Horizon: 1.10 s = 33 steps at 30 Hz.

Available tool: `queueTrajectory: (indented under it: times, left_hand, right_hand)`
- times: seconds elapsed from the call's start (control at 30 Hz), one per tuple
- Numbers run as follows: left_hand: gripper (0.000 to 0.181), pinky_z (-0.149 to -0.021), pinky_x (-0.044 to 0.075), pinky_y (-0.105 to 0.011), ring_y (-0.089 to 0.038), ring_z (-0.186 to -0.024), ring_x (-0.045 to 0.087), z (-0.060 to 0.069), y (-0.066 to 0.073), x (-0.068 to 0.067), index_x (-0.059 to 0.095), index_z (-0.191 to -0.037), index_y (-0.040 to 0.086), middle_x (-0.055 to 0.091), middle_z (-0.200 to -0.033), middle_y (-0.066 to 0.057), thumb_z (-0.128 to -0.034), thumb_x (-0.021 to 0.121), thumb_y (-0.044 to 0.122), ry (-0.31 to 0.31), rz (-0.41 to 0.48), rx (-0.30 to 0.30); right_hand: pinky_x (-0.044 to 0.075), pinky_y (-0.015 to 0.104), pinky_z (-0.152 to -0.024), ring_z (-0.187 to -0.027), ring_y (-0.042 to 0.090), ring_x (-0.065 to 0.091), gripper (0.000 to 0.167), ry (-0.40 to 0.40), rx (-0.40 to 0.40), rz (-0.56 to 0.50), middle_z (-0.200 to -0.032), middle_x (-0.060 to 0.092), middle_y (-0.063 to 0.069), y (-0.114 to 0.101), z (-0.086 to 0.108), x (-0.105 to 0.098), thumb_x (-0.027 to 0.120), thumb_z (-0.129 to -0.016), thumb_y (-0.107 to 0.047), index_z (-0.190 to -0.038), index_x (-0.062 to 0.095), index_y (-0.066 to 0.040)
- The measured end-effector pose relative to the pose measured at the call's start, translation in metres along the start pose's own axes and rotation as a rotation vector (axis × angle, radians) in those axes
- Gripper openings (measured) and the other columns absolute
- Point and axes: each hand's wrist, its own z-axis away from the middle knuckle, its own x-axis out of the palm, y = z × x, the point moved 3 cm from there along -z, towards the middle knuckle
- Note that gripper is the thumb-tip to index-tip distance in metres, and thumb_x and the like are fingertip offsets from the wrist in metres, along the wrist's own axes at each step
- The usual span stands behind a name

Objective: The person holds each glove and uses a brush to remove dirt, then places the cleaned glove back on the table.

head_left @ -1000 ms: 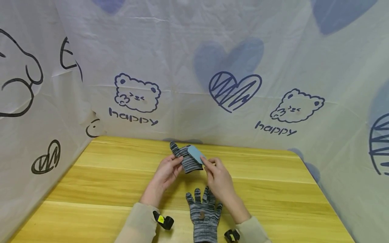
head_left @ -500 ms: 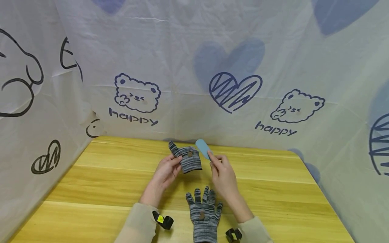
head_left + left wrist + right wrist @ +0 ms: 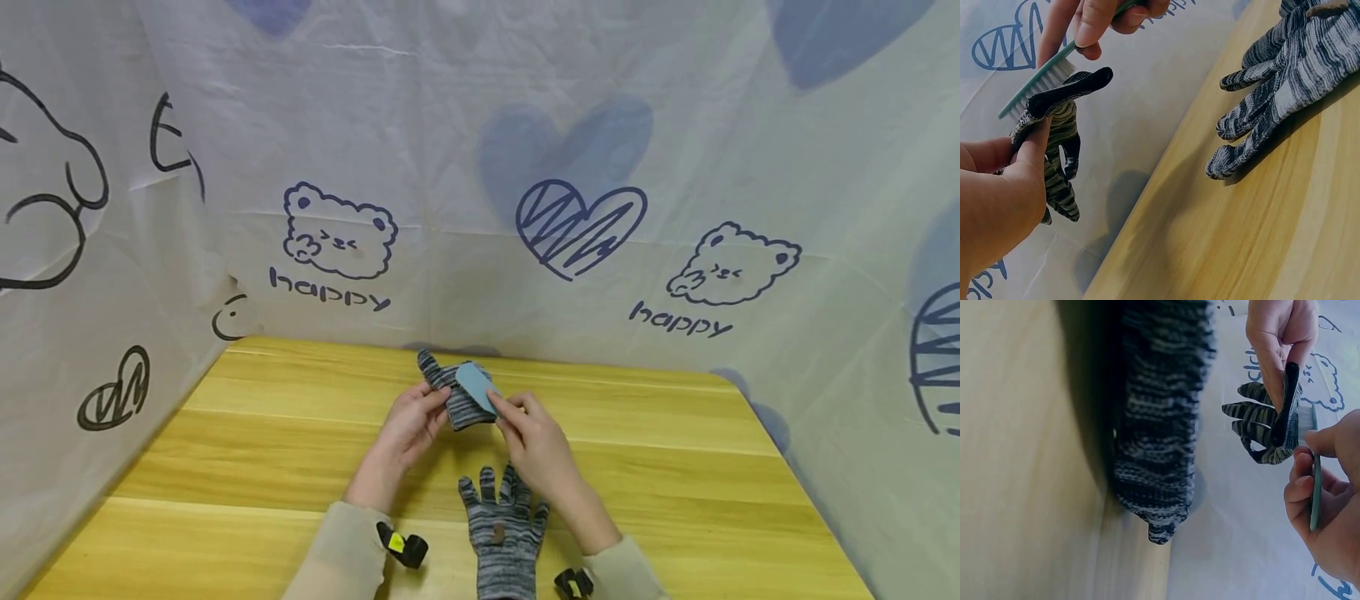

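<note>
My left hand point(image 3: 411, 423) grips a grey-and-black striped knit glove point(image 3: 463, 413) by one side, its thumb on top, above the far part of the table. In the left wrist view the held glove point(image 3: 1063, 134) hangs with its fingers downward. My right hand point(image 3: 538, 440) pinches a light blue brush point(image 3: 472, 385) at its near end. The brush's white bristles point(image 3: 1304, 422) press against the glove's upper surface in the right wrist view. A matching glove point(image 3: 508, 562) lies nearer me, fingers pointing away, with a brown stain point(image 3: 498, 533) on it.
The wooden table point(image 3: 675, 483) extends to both sides. A white cloth point(image 3: 450, 275) printed with hearts and bears hangs behind it, and more cloth stands at left and right. A black wrist strap point(image 3: 405, 546) sits by the left sleeve.
The brush lifts off to the right half a second ago, showing a brown stain on the held glove. Now it is back down on the glove, covering the stain. The left hand stays put.
</note>
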Motion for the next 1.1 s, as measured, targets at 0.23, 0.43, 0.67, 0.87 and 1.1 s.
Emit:
queueTrajectory:
  times: [0.23, 0.43, 0.67, 0.87, 1.1]
  left_hand:
    - [0.034, -0.09, 0.058, -0.019, -0.007, -0.098, 0.068, 0.001, -0.002, 0.0, 0.045, -0.141, -0.015, 0.068, -0.11, -0.003, -0.108, 0.043, -0.005, 0.007, -0.026, 0.003]
    - [0.032, -0.087, 0.057, -0.018, -0.005, -0.096, 0.067, 0.0, -0.003, 0.0, 0.044, -0.139, -0.015, 0.067, -0.106, 0.0, -0.1086, 0.043, -0.004, -0.009, -0.038, -0.002]
    - [0.032, -0.087, 0.057, -0.017, -0.005, -0.096, 0.067, 0.0, -0.003, 0.0, 0.045, -0.139, -0.014, 0.067, -0.106, 0.0, -0.1088, 0.042, -0.004, -0.005, -0.035, -0.014]
    - [0.036, -0.089, 0.058, -0.019, -0.007, -0.099, 0.069, 0.001, -0.002, 0.0, 0.042, -0.143, -0.017, 0.068, -0.11, -0.003, -0.1082, 0.042, -0.005, 0.007, -0.025, -0.002]
    - [0.039, -0.091, 0.057, -0.019, -0.007, -0.1, 0.069, 0.001, 0.001, 0.0, 0.04, -0.145, -0.017, 0.068, -0.113, -0.004, -0.1083, 0.041, -0.006, 0.007, -0.018, -0.002]
  right_hand:
    - [0.049, 0.026, -0.062, -0.077, 0.012, 0.055, 0.044, 0.028, 0.042, 0.031, -0.112, 0.064, 0.007, 0.005, 0.001, 0.001, 0.069, -0.1, -0.004, -0.143, 0.065, -0.011]
    - [0.049, 0.028, -0.061, -0.076, 0.014, 0.056, 0.045, 0.062, 0.044, 0.051, -0.111, 0.065, 0.008, 0.006, 0.0, 0.0, 0.071, -0.098, -0.003, -0.142, 0.066, -0.012]
    - [0.045, 0.025, -0.058, -0.073, 0.012, 0.053, 0.045, 0.064, 0.055, 0.051, -0.111, 0.064, 0.009, 0.008, 0.001, -0.001, 0.071, -0.098, -0.003, -0.142, 0.065, -0.01]
    - [0.046, 0.026, -0.057, -0.072, 0.015, 0.056, 0.043, 0.108, 0.076, 0.052, -0.11, 0.065, 0.012, 0.011, 0.0, -0.005, 0.07, -0.098, -0.001, -0.14, 0.066, -0.006]
    - [0.05, 0.029, -0.061, -0.078, 0.017, 0.058, 0.044, 0.14, 0.074, 0.01, -0.109, 0.065, 0.013, 0.011, -0.002, -0.01, 0.071, -0.097, -0.001, -0.14, 0.066, -0.006]
